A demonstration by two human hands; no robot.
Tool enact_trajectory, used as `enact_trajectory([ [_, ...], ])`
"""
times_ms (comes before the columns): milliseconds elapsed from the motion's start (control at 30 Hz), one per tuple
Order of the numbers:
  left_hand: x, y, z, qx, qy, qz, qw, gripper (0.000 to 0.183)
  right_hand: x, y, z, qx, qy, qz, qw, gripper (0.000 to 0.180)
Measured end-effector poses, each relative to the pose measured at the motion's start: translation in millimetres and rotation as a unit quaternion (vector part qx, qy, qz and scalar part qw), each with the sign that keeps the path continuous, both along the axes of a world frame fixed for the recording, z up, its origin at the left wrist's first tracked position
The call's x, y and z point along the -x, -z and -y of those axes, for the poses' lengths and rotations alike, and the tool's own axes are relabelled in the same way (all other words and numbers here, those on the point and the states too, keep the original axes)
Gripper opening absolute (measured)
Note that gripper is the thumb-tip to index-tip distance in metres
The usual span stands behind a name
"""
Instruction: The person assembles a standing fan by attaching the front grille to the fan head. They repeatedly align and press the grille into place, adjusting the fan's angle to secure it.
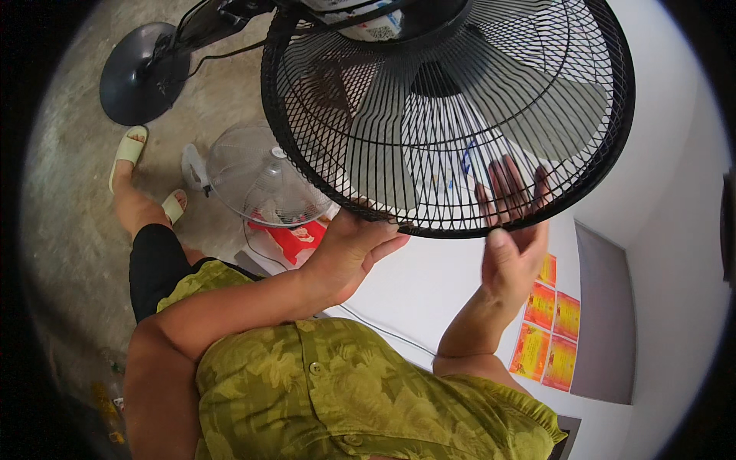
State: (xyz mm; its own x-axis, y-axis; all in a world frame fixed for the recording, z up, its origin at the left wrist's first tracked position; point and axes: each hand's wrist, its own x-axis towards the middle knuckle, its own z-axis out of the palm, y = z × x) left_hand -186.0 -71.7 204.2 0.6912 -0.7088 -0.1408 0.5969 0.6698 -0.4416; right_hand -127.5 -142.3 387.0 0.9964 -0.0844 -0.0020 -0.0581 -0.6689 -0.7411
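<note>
A black pedestal fan with a round wire grille fills the upper part of the view. Grey blades show through its wires. My left hand grips the lower rim at the left, its fingers partly hidden by the edge. On the right side of that rim is my right hand, thumb in front and fingers spread behind the wires, slightly blurred. A label bearing print and a code sits on the motor housing. The fan's pole leads left towards a round black base on the floor.
A second fan with a grey wire grille stands below left, near a red plastic bag. Under my hands is a white surface, crossed by a dark cord. Several orange printed sheets are at right, beside a grey panel.
</note>
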Motion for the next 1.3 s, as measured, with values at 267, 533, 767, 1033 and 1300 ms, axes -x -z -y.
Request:
enact_trajectory([
  [267, -2.5, 1.6, 0.4, 0.0, -0.004, 0.016, 1.0, 0.046, 19.7, 40.3, -16.3, -0.039, 0.093, 0.051, 0.994, 0.105],
  [533, -1.8, 3.8, 1.0, 0.01, -0.011, 0.027, 1.0, 0.052, 23.5, 41.9, -10.0, -0.001, 0.066, 0.062, 0.996, 0.088],
  [767, -3.3, 6.5, 5.6, 0.009, -0.015, 0.04, 0.999, 0.045, 24.3, 39.6, -0.3, -0.052, 0.077, 0.035, 0.995, 0.093],
  [1033, -4.1, 12.7, 6.4, 0.02, 0.007, 0.039, 0.999, 0.045, 31.0, 47.1, 13.6, -0.099, 0.068, -0.125, 0.985, 0.086],
  [1300, -5.7, 9.7, 6.8, 0.021, -0.013, 0.039, 0.999, 0.046, 32.4, 53.3, 6.6, -0.037, 0.062, -0.088, 0.994, 0.085],
])
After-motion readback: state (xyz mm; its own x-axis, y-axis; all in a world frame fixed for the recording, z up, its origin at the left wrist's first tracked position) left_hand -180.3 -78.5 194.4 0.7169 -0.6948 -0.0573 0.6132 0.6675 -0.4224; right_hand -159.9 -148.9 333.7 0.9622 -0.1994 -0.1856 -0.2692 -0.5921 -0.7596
